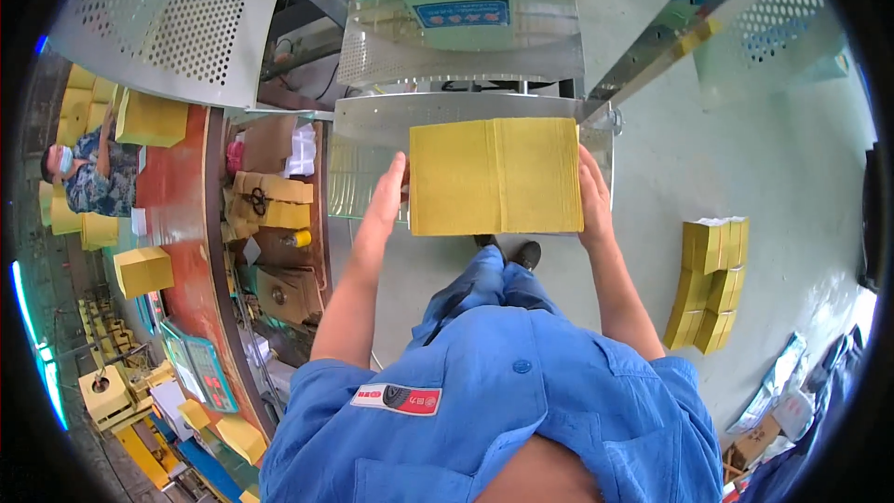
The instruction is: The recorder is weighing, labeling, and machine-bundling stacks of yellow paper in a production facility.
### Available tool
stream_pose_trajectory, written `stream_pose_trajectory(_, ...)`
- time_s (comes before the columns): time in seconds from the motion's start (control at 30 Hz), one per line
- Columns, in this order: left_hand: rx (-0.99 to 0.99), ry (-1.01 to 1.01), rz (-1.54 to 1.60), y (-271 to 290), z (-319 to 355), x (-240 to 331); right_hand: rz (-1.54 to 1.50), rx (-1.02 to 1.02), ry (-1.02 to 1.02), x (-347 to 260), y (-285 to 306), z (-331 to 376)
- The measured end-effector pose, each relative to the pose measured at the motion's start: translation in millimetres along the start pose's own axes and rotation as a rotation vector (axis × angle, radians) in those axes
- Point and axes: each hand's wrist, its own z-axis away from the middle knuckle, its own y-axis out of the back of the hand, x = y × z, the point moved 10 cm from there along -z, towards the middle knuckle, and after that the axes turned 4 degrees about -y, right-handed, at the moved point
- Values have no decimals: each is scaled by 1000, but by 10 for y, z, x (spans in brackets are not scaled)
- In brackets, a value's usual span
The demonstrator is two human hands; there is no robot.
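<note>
A thick block of stacked yellow paper (495,177) with a seam down its middle sits between my two hands, in front of a metal shelf. My left hand (388,189) flanks its left edge, fingers pointing up and partly hidden behind it. Against the right edge, my right hand (593,194) presses with its fingers along the side. Under and behind the block lies the grey metal tray (372,121) of a machine. Whether the block rests on that tray or hangs just above it, I cannot tell.
Bundled yellow paper stacks (710,284) stand on the floor at right. On the left runs a red-brown table (177,186) with a yellow block (144,272) and a teal scale (200,368). A masked co-worker (93,168) is beyond it. Perforated metal panels (172,19) flank the machine.
</note>
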Motion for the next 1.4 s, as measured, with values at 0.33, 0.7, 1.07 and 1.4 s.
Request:
stream_pose_trajectory(0.33,-108,-141,736,-603,72,25,-119,0,12,-23,-347,-92)
stream_pose_trajectory(0.7,-247,-342,509,-657,-1112,1074,-41,-36,111,-366,-505,-1254)
stream_pose_trajectory(1.07,-216,-404,466,-528,-1141,1110,-115,-81,6,-365,-596,-1418)
stream_pose_trajectory(1.4,-145,-330,429,-722,-1120,1134,-133,-113,7,-402,-611,-1366)
